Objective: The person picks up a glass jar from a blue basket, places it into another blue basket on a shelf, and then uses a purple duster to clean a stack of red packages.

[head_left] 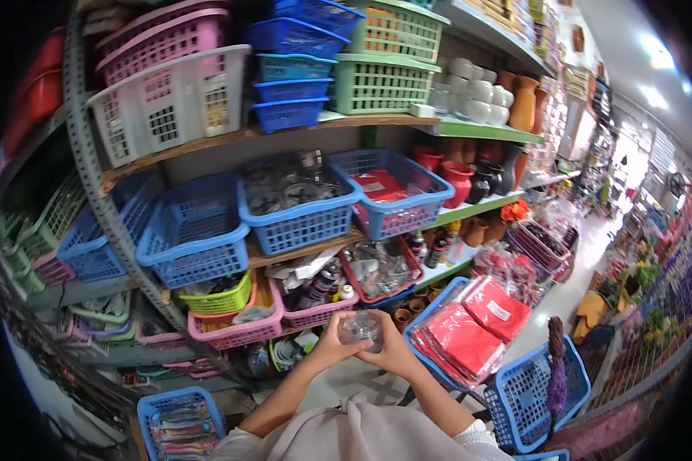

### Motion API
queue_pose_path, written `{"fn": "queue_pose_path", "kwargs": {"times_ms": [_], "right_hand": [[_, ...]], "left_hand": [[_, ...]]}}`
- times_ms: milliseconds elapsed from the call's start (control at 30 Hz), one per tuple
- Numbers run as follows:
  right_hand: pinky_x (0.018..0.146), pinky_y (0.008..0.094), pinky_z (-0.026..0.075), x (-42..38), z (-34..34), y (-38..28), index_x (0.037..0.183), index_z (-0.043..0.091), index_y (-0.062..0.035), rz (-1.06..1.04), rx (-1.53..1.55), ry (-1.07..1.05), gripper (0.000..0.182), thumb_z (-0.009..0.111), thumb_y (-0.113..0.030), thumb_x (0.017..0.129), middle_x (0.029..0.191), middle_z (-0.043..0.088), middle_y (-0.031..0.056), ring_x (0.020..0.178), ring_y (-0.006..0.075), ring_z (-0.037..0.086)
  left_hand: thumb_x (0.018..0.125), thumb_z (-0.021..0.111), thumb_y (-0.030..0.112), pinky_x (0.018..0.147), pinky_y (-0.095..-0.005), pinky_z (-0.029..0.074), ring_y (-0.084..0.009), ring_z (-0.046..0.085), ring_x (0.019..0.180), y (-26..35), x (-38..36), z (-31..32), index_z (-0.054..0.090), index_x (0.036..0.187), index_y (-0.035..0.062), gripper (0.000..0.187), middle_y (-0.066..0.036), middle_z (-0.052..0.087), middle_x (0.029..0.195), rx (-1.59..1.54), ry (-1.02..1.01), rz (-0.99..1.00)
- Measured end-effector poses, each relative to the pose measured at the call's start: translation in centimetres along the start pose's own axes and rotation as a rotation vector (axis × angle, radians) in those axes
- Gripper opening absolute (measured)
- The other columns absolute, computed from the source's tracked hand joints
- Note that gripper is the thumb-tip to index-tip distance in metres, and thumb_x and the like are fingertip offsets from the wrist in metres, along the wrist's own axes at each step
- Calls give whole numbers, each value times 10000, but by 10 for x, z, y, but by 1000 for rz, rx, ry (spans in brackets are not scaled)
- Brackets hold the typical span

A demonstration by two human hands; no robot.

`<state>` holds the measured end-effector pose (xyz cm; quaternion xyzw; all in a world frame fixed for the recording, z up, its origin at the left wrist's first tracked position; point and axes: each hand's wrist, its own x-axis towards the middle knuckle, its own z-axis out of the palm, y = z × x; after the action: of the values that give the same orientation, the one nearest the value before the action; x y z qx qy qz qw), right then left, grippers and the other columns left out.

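Between my two hands, in front of my chest, is a small clear, roundish object [360, 328] that looks like plastic or glass; its exact kind is too small to tell. My left hand [333, 343] wraps round its left side. Curled against the other side is my right hand [393, 346]. The fingertips of both hands come close together beneath the object. Beyond the hands sits a pink basket [315, 313] holding bottles and cans. Close to my right forearm is a blue basket [430, 357] with red packets [469, 330] in clear plastic.
Shelves ahead hold a blue basket [192, 230] and a basket of dark wrapped items [300, 223]. A metal post [92, 154] rises at the left. A blue basket of colourful packets [181, 422] stands low left. At the right are another blue basket [515, 399] and an aisle [592, 238].
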<state>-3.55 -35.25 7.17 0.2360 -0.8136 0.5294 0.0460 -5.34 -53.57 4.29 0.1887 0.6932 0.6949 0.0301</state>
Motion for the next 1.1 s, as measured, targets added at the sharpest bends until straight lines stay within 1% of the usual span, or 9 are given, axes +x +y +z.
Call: {"fn": "queue_pose_path", "kwargs": {"times_ms": [167,300,500,700,733,767,833,867,1100], "right_hand": [[985,352,404,57,18,-28,1278,360,-11,-72,133,-4,791,846,-230,694,1209,496,161,1151,233,495],[939,359,441,110,13,-38,1245,337,-14,-63,416,18,774,844,-225,700,1194,472,160,1094,234,511],[916,352,464,209,-19,-27,1248,307,-25,-166,435,238,764,826,-230,726,1172,468,162,1068,235,527],[922,361,456,336,-55,-16,1175,345,36,-327,102,345,816,879,-304,661,1116,542,210,1045,252,572],[924,371,459,350,-59,-22,1174,343,48,-309,24,337,855,888,-333,638,1123,549,233,1045,285,582],[924,371,459,365,-60,-20,1174,343,48,-316,27,331,855,888,-333,638,1123,549,233,1045,285,582],[924,380,461,391,-60,-19,1169,345,56,-324,-177,307,882,894,-357,617,1151,546,253,1069,317,580],[928,390,459,399,-59,-16,1181,330,56,-291,-242,256,922,890,-393,602,1160,542,275,1091,360,574],[931,442,455,431,-47,7,1175,297,21,-216,-485,-26,919,833,-498,638,1194,473,333,1100,461,541]], "left_hand": [[940,607,225,958,-308,426,-163,514,1133,39,-2,-57,300,1369,59,553,-125,497,1269,-192,111,42],[952,567,146,1007,-320,394,-182,486,1208,58,21,-97,426,1283,27,379,-114,507,1295,-108,270,310],[857,632,66,966,-360,431,-291,570,1126,119,81,-150,589,1029,16,184,-150,584,1197,565,573,526],[852,665,171,976,-392,427,-343,545,1144,148,160,-199,594,1052,29,255,-167,574,1214,869,621,584],[885,630,307,1009,-417,403,-356,513,1191,147,169,-207,600,1118,45,352,-181,551,1269,938,614,510],[885,630,307,1009,-417,403,-356,513,1191,143,174,-212,600,1118,45,352,-181,551,1269,941,623,510],[902,561,468,1063,-420,358,-358,449,1270,134,179,-218,578,1224,72,511,-187,507,1341,947,529,95],[895,485,597,1104,-424,313,-353,372,1339,128,182,-226,532,1309,95,653,-184,444,1412,1078,443,64],[875,474,647,1121,-448,283,-357,319,1372,129,181,-221,517,1327,91,718,-181,392,1453,1094,446,27]]}}
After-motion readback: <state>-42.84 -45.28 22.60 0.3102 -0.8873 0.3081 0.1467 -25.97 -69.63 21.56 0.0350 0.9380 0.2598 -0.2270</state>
